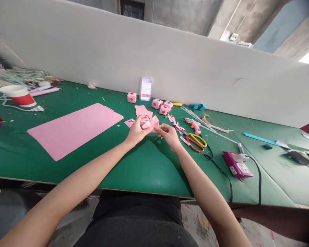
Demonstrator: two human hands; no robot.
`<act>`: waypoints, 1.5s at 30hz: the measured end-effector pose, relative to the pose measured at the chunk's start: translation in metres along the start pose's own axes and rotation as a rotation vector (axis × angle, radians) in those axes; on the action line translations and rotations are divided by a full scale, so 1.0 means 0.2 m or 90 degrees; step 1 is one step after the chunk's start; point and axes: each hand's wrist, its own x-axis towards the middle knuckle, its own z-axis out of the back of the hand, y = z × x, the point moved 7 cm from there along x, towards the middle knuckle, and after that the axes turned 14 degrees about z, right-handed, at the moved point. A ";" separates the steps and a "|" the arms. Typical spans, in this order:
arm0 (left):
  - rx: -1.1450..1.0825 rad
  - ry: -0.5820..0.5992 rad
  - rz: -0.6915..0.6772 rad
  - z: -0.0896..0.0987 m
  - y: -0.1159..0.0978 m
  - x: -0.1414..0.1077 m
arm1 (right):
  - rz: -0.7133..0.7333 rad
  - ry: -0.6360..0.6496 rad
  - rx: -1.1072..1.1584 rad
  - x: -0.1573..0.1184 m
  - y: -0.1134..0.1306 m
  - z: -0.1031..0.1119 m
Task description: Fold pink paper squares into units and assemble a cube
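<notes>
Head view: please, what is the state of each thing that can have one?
Left hand: holding folded pink paper
Right hand: holding the same paper
Folded pink paper: creased, between both hands
Pink sheet: lying flat
Pink boxes: formed, with cut-out openings
Phone: standing upright, screen lit
Scissors: lying down, blade opening unclear
Glue gun: lying on its side
Socket box: plug inserted

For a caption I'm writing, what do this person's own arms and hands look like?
The left hand and right hand are ungloved, and the bare forearms show no sleeves, watches or bracelets. Dark clothing shows below them.
</notes>
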 end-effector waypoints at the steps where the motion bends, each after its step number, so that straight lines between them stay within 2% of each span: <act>1: -0.003 0.002 -0.003 0.00 0.00 0.00 | -0.001 0.002 0.001 0.00 0.00 0.00; 6: -0.020 -0.003 -0.028 0.00 0.00 0.00 | 0.003 -0.001 0.005 0.00 0.00 -0.01; 11: 0.010 -0.006 0.020 0.01 0.00 -0.01 | 0.000 0.005 0.018 0.00 0.00 -0.01; 14: 0.022 -0.003 0.032 0.00 -0.01 -0.02 | 0.009 -0.019 0.036 0.00 0.00 0.01; 27: 0.095 -0.001 0.008 -0.01 -0.05 -0.04 | -0.023 -0.057 0.101 -0.02 -0.02 0.00; 33: 0.078 0.011 0.001 -0.02 -0.05 -0.04 | -0.037 -0.059 0.128 -0.02 -0.03 0.00; 45: 0.043 0.028 0.022 -0.02 -0.03 -0.04 | -0.011 -0.051 0.081 -0.01 -0.06 -0.03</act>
